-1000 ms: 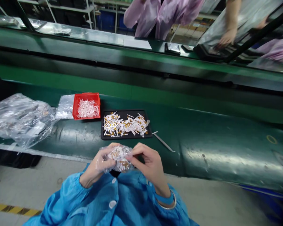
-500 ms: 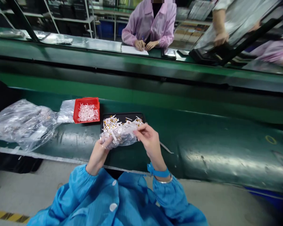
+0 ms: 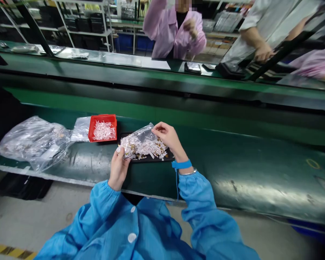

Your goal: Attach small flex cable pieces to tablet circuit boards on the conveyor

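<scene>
A clear plastic bag with small white-and-gold strips in it is held between my hands, tilted over a black tray. My left hand grips the bag's lower left end, thumb on top. My right hand pinches the bag's upper right edge between thumb and fingers. Loose white-and-gold strips lie in the tray below the bag's right side. How far the bag and the pile are apart I cannot tell. The bag hides most of the tray.
Left of the tray stands a red bin holding thin whitish strips. Beside it lie a flat clear bag and a large filled plastic bag. Across the raised green ledge, a person in pink and another in white face this bench.
My right hand has risen, lifting the bag's right end, and the bag is now tilted. More strips lie in the tray's right part. The person in pink has raised their hands from the paper.
</scene>
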Tool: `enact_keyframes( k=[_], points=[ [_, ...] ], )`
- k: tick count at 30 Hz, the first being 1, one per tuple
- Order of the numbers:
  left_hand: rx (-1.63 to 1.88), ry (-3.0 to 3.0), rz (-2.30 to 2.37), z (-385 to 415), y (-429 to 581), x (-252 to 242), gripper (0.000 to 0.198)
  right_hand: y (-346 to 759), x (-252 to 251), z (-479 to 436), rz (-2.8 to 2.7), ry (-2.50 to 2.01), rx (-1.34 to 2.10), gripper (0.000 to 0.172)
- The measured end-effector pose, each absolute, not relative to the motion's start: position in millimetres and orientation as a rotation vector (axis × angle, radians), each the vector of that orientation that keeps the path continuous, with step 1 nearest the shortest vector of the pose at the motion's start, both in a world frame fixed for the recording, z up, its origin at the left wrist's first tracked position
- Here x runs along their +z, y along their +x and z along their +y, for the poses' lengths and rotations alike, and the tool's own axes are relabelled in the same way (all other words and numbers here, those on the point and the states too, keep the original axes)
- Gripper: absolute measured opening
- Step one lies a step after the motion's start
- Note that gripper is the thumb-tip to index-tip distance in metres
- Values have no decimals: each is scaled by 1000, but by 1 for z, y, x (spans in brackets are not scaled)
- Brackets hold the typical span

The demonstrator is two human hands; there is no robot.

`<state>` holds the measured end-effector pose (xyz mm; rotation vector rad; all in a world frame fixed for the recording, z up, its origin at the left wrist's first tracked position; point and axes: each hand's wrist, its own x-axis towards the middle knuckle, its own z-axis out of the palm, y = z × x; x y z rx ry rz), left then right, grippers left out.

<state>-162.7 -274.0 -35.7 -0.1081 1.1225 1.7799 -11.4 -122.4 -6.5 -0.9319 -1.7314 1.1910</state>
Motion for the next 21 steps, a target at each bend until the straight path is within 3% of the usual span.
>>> enact_keyframes(
  k=[11, 21],
  points=[
    [1678, -64, 1041, -272, -166, -16, 27, -35, 18, -96, -1874, -826, 1200, 13],
    [1591, 252, 1120, -284, -181, -32, 13, -33, 26, -97, -1831, -800, 1354, 14]
  ],
)
